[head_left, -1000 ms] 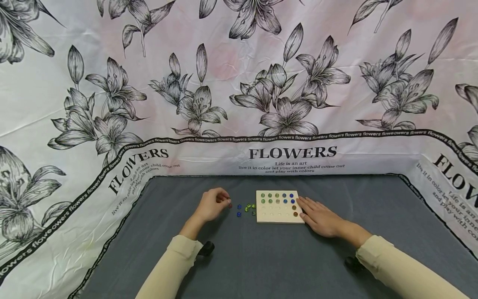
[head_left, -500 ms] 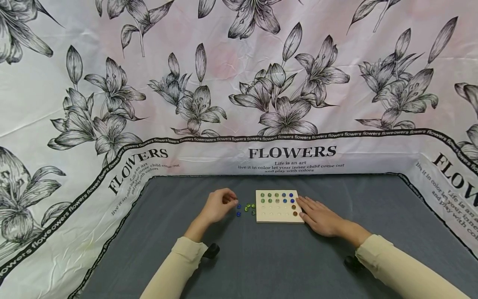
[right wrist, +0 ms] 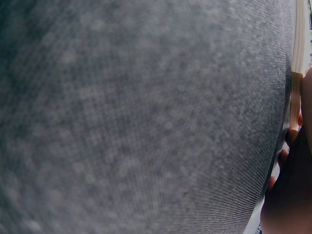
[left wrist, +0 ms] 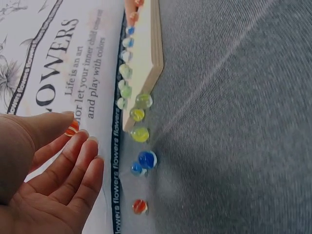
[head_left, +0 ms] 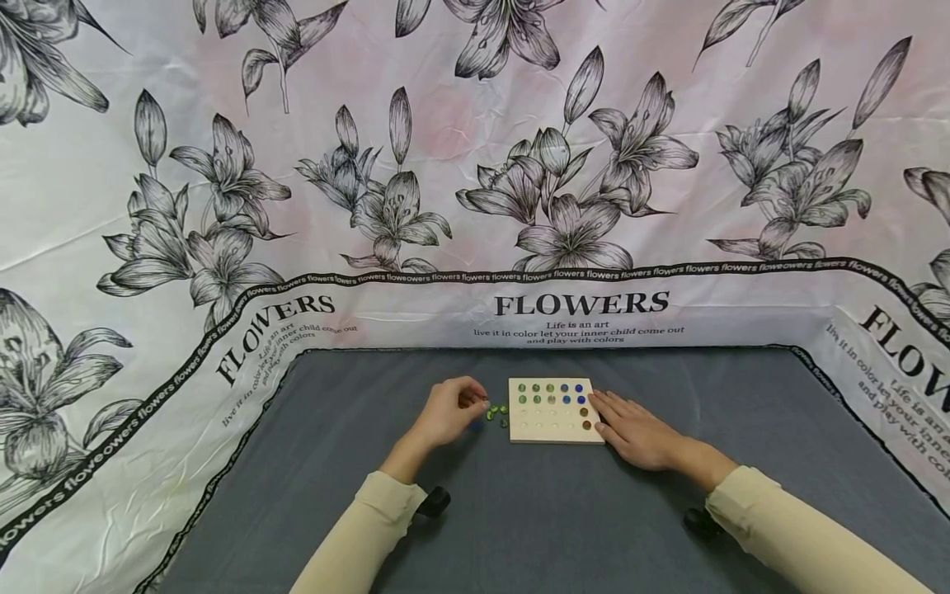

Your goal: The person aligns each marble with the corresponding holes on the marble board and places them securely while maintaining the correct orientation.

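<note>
My left hand (head_left: 448, 410) is raised beside the loose marbles and pinches an orange-red glass marble (left wrist: 72, 128) between thumb and index finger. The pale wooden board (head_left: 545, 435) lies flat on the cloth, with dimples in rows. Green and blue marbles (head_left: 566, 388) fill its two far rows, and two amber marbles (head_left: 585, 413) sit at the right end of the nearer rows. My right hand (head_left: 641, 437) rests flat at the board's right edge, its fingers straight and touching it. In the right wrist view, the board's edge (right wrist: 297, 58) shows beside dark, partly visible fingers.
Left of the board lie several yellow-green marbles (left wrist: 140, 134), two blue marbles (left wrist: 147, 159) and a red marble (left wrist: 140, 206), partly hidden by the left hand in the head view. Grey cloth (head_left: 549, 520) covers the table; a flower-printed curtain (head_left: 416, 313) stands behind.
My left hand has moved rightward from the red marbles, over the blue ones, toward the board, carrying the marble. The right hand and board stay in place.
</note>
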Motion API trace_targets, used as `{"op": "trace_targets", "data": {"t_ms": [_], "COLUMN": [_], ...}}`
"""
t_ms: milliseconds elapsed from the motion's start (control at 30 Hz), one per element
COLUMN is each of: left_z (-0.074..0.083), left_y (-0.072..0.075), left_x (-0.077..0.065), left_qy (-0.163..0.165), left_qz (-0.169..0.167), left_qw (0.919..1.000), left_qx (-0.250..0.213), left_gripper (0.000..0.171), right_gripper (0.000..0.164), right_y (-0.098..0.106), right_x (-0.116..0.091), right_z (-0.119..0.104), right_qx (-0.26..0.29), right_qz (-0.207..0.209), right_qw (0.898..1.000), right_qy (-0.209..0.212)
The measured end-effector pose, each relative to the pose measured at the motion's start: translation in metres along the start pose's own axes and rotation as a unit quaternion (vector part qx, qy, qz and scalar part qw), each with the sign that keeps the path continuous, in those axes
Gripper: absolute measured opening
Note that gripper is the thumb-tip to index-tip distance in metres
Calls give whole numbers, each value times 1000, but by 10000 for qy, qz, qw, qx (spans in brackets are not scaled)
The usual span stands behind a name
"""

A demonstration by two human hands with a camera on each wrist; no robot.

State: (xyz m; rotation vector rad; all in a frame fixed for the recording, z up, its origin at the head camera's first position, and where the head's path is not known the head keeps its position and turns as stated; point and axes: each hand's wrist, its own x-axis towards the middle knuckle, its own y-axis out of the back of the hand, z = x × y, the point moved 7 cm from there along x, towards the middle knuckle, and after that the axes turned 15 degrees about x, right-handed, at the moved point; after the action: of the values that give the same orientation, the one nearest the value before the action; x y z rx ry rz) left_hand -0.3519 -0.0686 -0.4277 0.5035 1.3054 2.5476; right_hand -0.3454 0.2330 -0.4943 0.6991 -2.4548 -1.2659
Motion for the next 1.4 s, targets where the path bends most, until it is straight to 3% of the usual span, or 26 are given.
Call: {"op": "trace_targets", "data": {"t_ms": [800, 1233, 1400], "left_z": [27, 45, 49], "left_y": [-24, -43, -52], "left_x": [14, 22, 27], "left_qy": [-127, -347, -283], "left_qz": [-207, -206, -218], "left_qw": [9996, 9988, 9990], "left_qx": [-128, -285, -263], "left_gripper": [11, 9, 8], "right_gripper": [61, 63, 62], "right_y": [0, -2, -2], "right_x": [1, 0, 0], "right_z": [4, 4, 4], "right_qx": [-34, -32, -14], "right_qz": [-40, -5, 5], "right_qw": [10000, 10000, 10000], "right_qy": [-44, -26, -41]}}
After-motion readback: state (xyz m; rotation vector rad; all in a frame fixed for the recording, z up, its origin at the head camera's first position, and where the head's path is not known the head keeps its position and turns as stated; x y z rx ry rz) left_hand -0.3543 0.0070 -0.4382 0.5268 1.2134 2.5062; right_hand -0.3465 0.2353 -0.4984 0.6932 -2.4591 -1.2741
